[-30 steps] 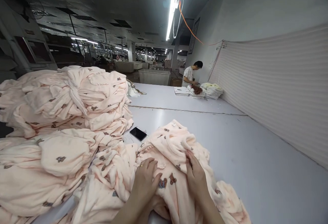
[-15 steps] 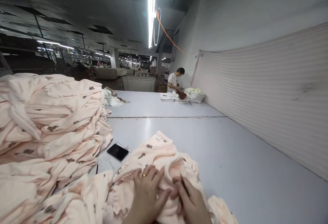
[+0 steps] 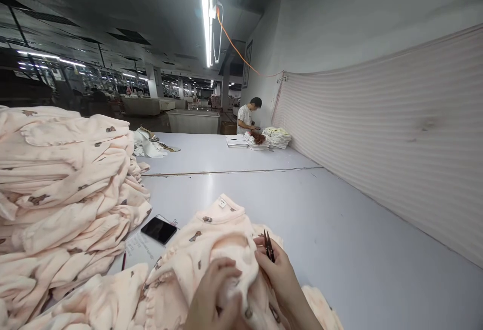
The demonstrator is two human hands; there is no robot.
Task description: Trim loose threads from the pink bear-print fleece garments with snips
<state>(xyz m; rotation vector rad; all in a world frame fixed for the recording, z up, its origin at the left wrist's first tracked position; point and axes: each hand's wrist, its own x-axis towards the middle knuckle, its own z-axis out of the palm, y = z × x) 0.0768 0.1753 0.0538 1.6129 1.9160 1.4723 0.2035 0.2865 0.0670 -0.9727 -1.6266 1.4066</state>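
A pale pink fleece garment (image 3: 211, 239) with small bear prints lies bunched on the grey table (image 3: 339, 239) in front of me. My left hand (image 3: 213, 297) is closed on a fold of its fabric near the bottom edge. My right hand (image 3: 277, 274) holds small dark thread snips (image 3: 268, 246), blades pointing up, and its fingertips pinch the fabric beside them. A white label (image 3: 222, 202) shows at the garment's collar.
A tall pile of the same pink garments (image 3: 64, 189) fills the left side. A black phone (image 3: 159, 230) lies on a paper next to it. A striped cloth (image 3: 396, 144) hangs along the right wall. A person (image 3: 247, 115) works at folded stacks (image 3: 277, 138) far down the table.
The view swung right, shifting the pile left. My hands went from lying flat on the garment to gripping it, and the snips now stand up in my right hand.
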